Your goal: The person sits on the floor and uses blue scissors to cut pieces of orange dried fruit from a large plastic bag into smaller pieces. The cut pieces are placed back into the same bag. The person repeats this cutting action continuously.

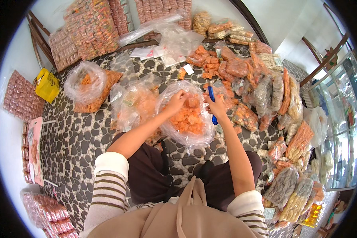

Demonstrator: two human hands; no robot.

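In front of me a large clear plastic bag (202,137) lies wide open on the floor, with orange chips (184,122) inside. Over it is a small clear bag of orange chips (192,102). My left hand (176,104) pinches the small bag's upper left edge. My right hand (215,107), at its right side, is closed around a blue long-handled tool (211,94) whose ends stick out above and below the fist; its exact kind is not clear. Whether the right fingers also touch the small bag is hard to make out.
Left of the open bag lies another clear bag of orange chips (141,101); farther left stands an open sack (85,81). Packed snack bags (261,95) are heaped along the right. Stacked packs (93,29) lean on the back wall, near a yellow bag (47,85).
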